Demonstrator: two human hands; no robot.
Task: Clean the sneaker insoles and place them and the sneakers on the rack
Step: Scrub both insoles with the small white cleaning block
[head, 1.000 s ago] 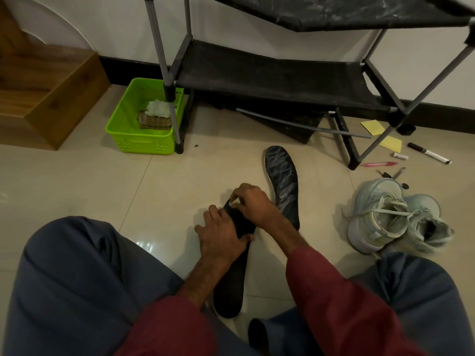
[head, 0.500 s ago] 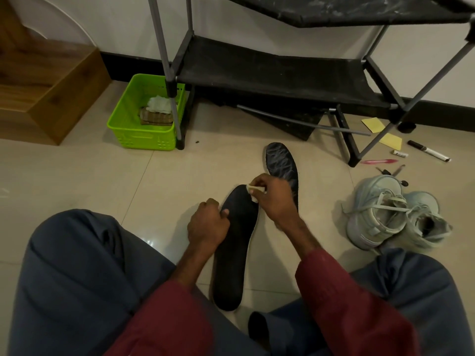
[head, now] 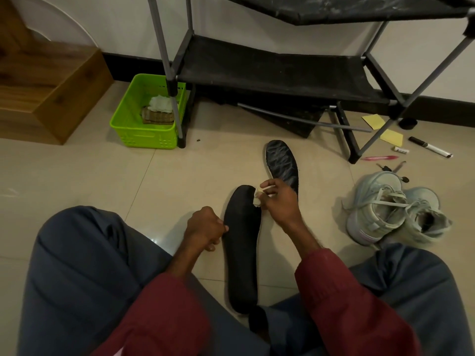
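Basket [head: 144,138] holds cloths [head: 159,110] | right hand [head: 280,204] pinches wipe [head: 257,200] | left hand [head: 203,227] fisted beside insole [head: 241,253]

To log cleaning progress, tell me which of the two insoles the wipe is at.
The plain black insole nearer the person: the right hand holds a white wipe at its toe edge. The grey-streaked insole lies beyond it.

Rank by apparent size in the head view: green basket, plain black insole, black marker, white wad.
1. green basket
2. plain black insole, close behind but nearer the camera
3. black marker
4. white wad, unsure: partly hidden in the right hand
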